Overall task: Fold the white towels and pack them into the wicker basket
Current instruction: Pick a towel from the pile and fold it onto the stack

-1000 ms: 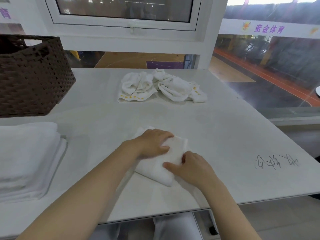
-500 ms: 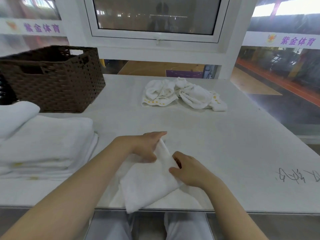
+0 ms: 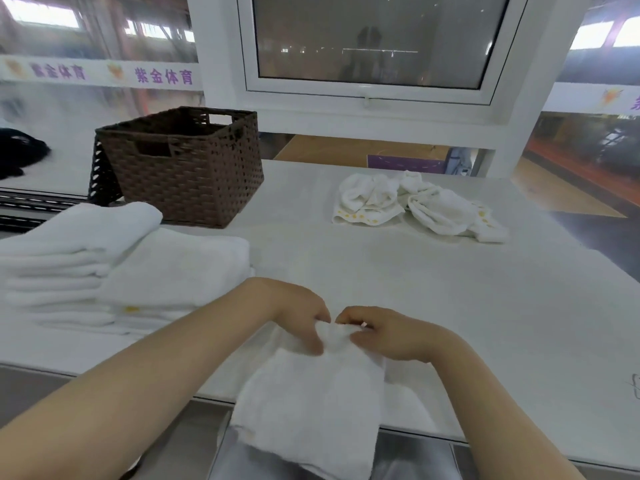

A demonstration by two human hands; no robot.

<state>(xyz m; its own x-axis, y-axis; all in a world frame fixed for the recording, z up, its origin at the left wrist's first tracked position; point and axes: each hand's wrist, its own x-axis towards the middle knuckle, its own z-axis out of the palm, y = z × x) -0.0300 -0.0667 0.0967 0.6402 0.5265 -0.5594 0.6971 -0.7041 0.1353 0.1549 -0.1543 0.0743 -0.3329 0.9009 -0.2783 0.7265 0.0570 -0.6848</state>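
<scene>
Towel in hand (image 3: 311, 403): white, partly folded, held at its upper edge near the front edge of the table (image 3: 450, 306); its lower part hangs over that edge.

Left hand (image 3: 298, 313): fingers and thumb curled, pinching the towel's top edge.

Right hand (image 3: 384, 336): fingers curled, pinching the same edge just beside the left hand.

Folded towels (image 3: 121, 271): white, stacked at the left of the table, a second pile leaning on the first.

Wicker basket (image 3: 183, 168): dark brown, upright, at the far left of the table behind the stack; its inside is too dark to tell what it holds.

Loose towels (image 3: 415, 206): white, crumpled, some with yellow marks along the hem, at the far side of the table, well apart from the hands.

Window (image 3: 370, 46): white frame, on the wall behind the table.
</scene>
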